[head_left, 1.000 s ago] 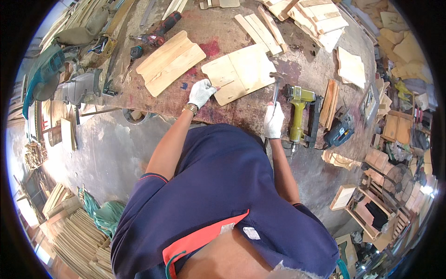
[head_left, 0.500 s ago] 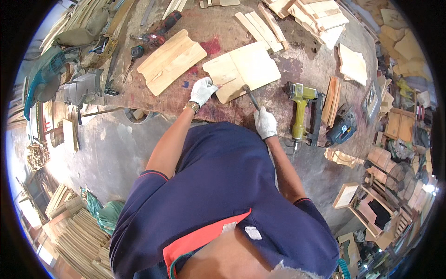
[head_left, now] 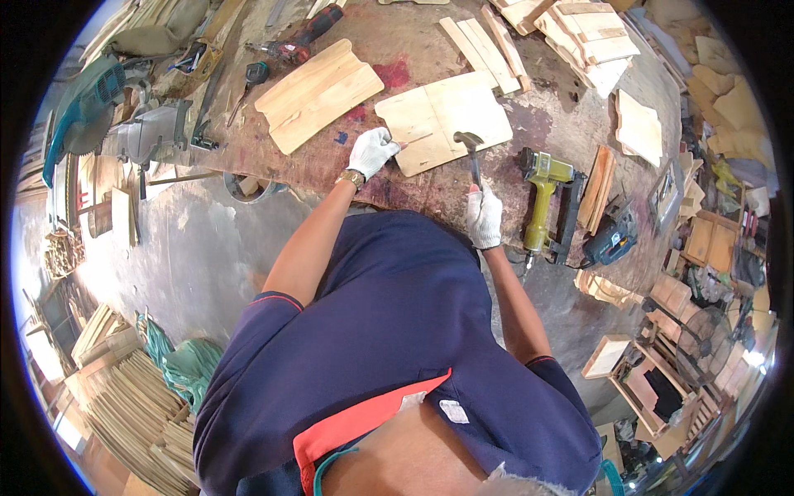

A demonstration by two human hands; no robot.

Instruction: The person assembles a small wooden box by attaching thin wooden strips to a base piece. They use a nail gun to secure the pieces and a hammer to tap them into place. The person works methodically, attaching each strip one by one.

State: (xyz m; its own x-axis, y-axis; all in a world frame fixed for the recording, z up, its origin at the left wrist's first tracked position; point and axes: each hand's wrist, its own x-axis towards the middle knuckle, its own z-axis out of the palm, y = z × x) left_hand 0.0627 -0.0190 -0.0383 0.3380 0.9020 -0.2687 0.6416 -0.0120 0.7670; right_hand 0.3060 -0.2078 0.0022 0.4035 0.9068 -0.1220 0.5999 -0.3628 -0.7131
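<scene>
My right hand (head_left: 484,217), in a white knit glove, is closed round the handle of a hammer (head_left: 474,155). The hammer's dark head is over the right part of a pale wooden board (head_left: 413,126), which lies near the bench edge. At the board's near left edge is my gloved left hand (head_left: 372,155), its fingers pinched together. A thin dark line runs from those fingertips across the board; I cannot tell whether it is a nail, a shadow or a mark. Farther left lies a second pale board (head_left: 318,95) with notched ends.
On the workbench (head_left: 331,178), a yellow-green nail gun (head_left: 542,198) lies right of my hand, with a jigsaw (head_left: 610,236) beyond. A drill (head_left: 306,37), a screwdriver (head_left: 255,76) and a mitre saw (head_left: 87,116) are at left. Wood strips (head_left: 480,54) and stacked boards (head_left: 587,33) lie farther back.
The hammer head has moved right and away over the board, and its handle points more straight ahead. My left hand keeps nearly the same place at the board. The whole view has shifted slightly.
</scene>
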